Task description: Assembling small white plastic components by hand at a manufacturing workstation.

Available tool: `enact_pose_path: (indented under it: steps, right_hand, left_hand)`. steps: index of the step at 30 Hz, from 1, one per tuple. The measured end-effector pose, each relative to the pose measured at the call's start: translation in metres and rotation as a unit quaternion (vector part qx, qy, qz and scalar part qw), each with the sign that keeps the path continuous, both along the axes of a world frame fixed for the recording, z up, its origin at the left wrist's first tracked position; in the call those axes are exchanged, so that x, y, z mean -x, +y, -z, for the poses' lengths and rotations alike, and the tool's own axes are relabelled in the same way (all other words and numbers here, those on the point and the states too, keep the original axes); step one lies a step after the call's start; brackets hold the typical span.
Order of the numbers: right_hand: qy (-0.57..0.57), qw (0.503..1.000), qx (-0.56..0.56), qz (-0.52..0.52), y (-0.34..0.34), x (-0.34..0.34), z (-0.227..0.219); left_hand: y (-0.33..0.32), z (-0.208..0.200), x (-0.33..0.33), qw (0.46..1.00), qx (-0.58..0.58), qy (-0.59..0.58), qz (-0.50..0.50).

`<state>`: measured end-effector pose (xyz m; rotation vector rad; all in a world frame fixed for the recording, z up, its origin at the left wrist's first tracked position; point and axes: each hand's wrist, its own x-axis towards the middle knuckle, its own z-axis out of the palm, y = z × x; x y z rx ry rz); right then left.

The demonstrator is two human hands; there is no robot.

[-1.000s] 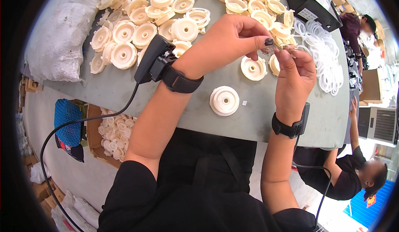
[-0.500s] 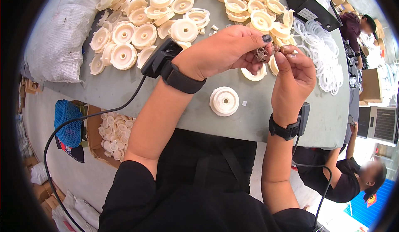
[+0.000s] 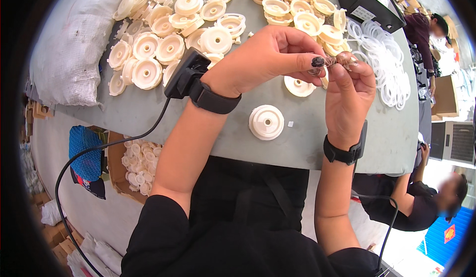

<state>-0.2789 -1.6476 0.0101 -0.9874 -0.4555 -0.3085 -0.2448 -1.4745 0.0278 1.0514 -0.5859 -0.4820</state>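
Above the table, my left hand (image 3: 277,59) and my right hand (image 3: 350,91) meet fingertip to fingertip. Between them is a small tangle of thin, coiled metal springs (image 3: 330,61). Both hands are closed, each pinching part of the tangle between thumb and fingers, which partly hide it. Below the hands, a round cream plastic part (image 3: 267,122) with a stepped rim and a centre hole lies on the grey table (image 3: 208,133). Beside it rests a tiny white square piece (image 3: 290,124). Another round cream part (image 3: 299,86) lies just under my fingers.
Piles of cream plastic parts (image 3: 169,48) cover the table's far side. White rings (image 3: 391,81) lie at right, near a black box (image 3: 364,9). A white woven sack (image 3: 74,44) stands at left, with a carton of small parts (image 3: 118,168) below. Two people are at right.
My left fingers have closed in more over the springs, and the two hands' fingertips have come nearer each other. The whole view has shifted slightly. The round part on the table has stayed put.
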Motion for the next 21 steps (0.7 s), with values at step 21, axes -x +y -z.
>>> enact_pose_path:
  steps: [21]
  right_hand:
    - [-0.042,0.986,0.153,0.058,-0.0039,-0.0011,-0.0031]
  left_hand:
    - [0.0016,-0.0057,0.0027,0.942,-0.19,-0.235,-0.144]
